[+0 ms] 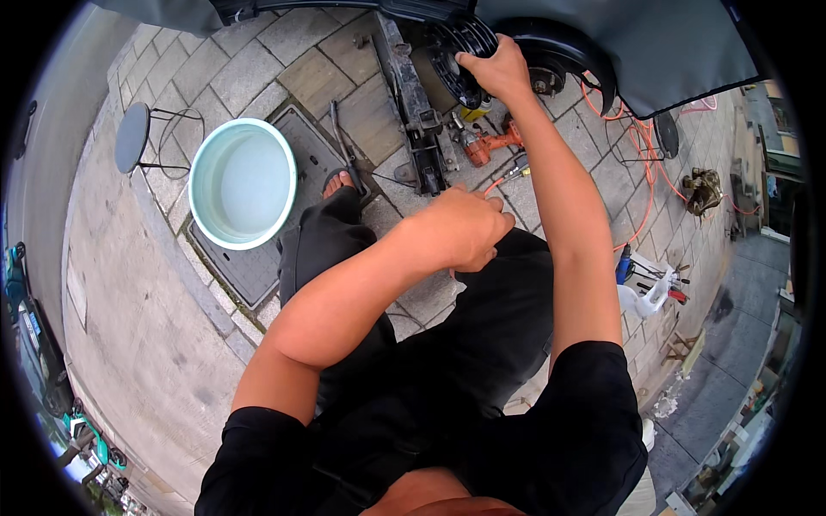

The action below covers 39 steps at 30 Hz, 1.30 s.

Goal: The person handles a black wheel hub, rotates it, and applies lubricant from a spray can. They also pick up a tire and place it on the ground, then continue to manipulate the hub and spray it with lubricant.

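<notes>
My right hand [503, 69] is closed on a black round metal wheel-like part [454, 64] at the top, beside a black wheel arch with a hub [545, 82]. My left hand [456, 228] hangs over my legs with curled fingers; what they hold, if anything, is hidden. Below the black part lies an orange power tool [479, 150], next to a long metal floor jack [422, 138]. An orange hose with a connector [516, 172] runs near my left hand.
A pale green tub [198, 185] and round stool [131, 138] stand left. A metal bar [338, 125] lies by my foot. Right are orange hoses [645, 198], assorted hand tools [667, 288] and another stool [665, 133]. A grey cover [680, 47] drapes the vehicle.
</notes>
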Tool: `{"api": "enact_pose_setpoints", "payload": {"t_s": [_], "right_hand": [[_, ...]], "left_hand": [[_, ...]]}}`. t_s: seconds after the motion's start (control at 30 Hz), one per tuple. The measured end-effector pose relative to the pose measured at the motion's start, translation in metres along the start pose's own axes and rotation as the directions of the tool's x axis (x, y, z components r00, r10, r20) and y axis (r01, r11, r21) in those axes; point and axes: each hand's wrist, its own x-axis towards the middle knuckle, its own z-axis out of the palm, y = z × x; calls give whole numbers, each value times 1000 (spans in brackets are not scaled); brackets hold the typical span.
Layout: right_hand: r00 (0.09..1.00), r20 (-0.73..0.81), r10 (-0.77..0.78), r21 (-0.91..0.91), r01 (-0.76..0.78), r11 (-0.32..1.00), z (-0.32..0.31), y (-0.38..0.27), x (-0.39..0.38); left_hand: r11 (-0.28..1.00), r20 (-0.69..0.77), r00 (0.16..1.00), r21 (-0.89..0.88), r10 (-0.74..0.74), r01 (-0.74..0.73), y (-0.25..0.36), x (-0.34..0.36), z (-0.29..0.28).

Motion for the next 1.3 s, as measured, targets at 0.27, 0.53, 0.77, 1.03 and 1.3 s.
{"api": "enact_pose_setpoints", "payload": {"t_s": [0.27,0.53,0.77,1.03,1.3], "right_hand": [[996,59,72,9,-73,997,92,40,28],[994,57,96,-15,-95,995,147,63,45],[964,125,235,-188,-210,959,170,66,57],[903,212,374,-354,-285,891,153,71,58],[886,329,326,-353,-205,913,136,63,47]], "left_hand": [[999,92,995,-27,40,-38,11,-24,-5],[990,164,984,-131,71,-50,18,-41,-20],[986,170,980,-147,102,-78,15,-49,-22],[984,110,986,-140,128,-112,18,-47,-16],[987,146,980,-109,133,-118,19,-34,-15]]}}
